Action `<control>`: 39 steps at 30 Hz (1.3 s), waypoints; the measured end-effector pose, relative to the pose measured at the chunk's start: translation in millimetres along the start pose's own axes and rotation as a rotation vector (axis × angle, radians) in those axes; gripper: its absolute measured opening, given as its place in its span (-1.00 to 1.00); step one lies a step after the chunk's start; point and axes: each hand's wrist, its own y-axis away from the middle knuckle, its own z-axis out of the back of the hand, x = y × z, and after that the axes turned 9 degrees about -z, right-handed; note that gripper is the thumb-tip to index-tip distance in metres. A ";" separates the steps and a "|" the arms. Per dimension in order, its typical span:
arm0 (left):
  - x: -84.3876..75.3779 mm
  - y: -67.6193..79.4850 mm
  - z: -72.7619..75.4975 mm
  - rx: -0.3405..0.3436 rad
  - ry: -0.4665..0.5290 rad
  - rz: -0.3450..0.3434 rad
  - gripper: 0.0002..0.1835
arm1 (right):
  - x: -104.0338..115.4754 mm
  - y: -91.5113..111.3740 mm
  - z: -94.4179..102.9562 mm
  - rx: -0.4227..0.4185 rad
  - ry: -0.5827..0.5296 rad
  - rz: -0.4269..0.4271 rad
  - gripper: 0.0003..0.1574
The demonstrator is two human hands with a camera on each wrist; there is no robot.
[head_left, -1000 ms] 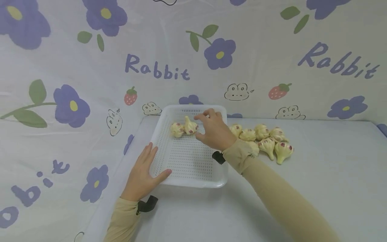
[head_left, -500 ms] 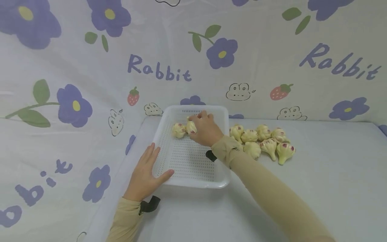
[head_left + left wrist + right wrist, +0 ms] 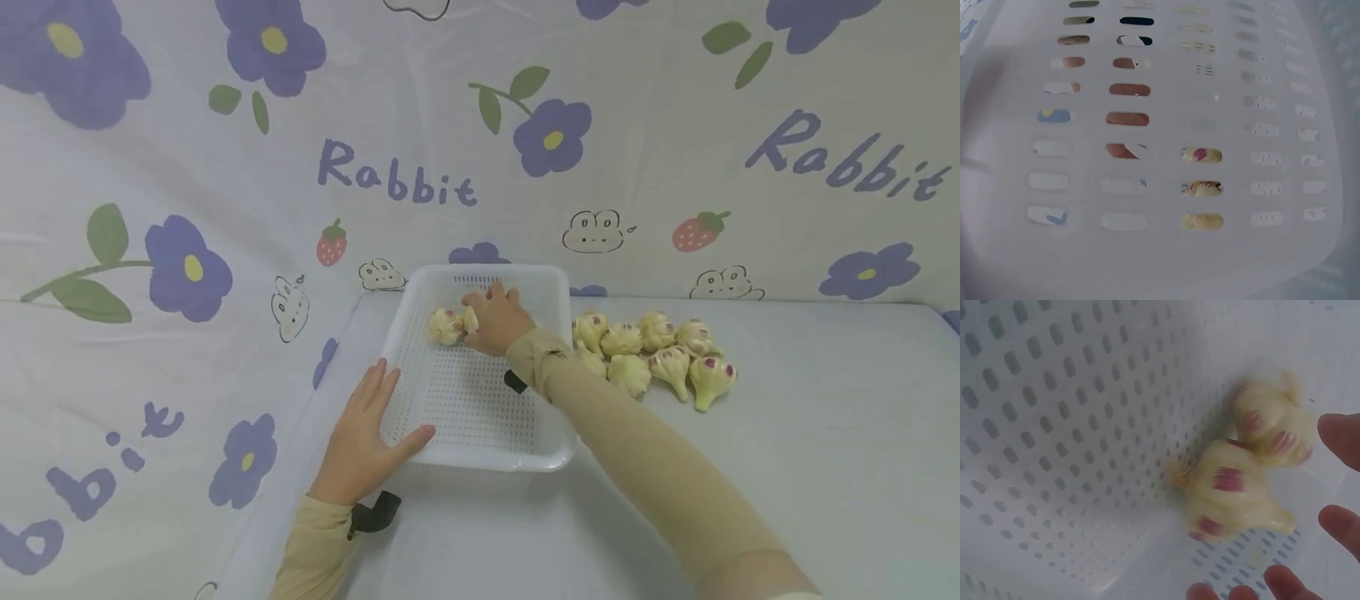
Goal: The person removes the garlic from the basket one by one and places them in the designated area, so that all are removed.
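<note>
Two pale garlic bulbs with purple patches lie side by side in a white perforated basket [image 3: 480,408]. In the head view the left garlic bulb [image 3: 446,327] shows whole, while the other is mostly covered by my right hand [image 3: 498,323]. Seen from the right wrist, the nearer garlic bulb [image 3: 1225,490] and the farther garlic bulb [image 3: 1272,425] touch, and my spread fingertips [image 3: 1338,525] stand apart from both. My left hand [image 3: 360,442] rests along the basket's left rim, fingers straight, thumb at the front corner. The left wrist view looks through the basket's slotted wall.
Several more garlic bulbs [image 3: 630,373] lie in a cluster on the white table [image 3: 825,417], right of the basket. A printed cloth [image 3: 420,233] with flowers and "Rabbit" lettering hangs behind and to the left.
My right hand has moved left and a little lower, over the right-hand bulb in the basket. The left hand stays on the rim. The camera view has shifted slightly.
</note>
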 end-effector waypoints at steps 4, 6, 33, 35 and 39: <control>-0.8 2.1 -0.5 -0.001 0.002 0.000 0.03 | -5.6 -12.2 -14.1 0.019 0.024 -0.027 -0.15; -0.7 3.0 -1.0 -0.003 -0.002 -0.003 0.03 | -7.6 -16.4 -19.9 0.032 0.034 -0.033 -0.15; 2.7 3.0 -2.4 -0.009 -0.006 -0.011 0.03 | -18.0 -57.8 -50.2 0.090 0.191 0.013 -0.12; 3.6 2.1 -2.2 -0.007 -0.006 -0.013 0.03 | -18.1 -60.2 -51.0 0.087 0.203 0.013 -0.13; 5.1 0.1 -2.4 -0.008 -0.011 -0.014 0.03 | -14.8 -59.6 -45.3 0.110 0.179 0.005 -0.21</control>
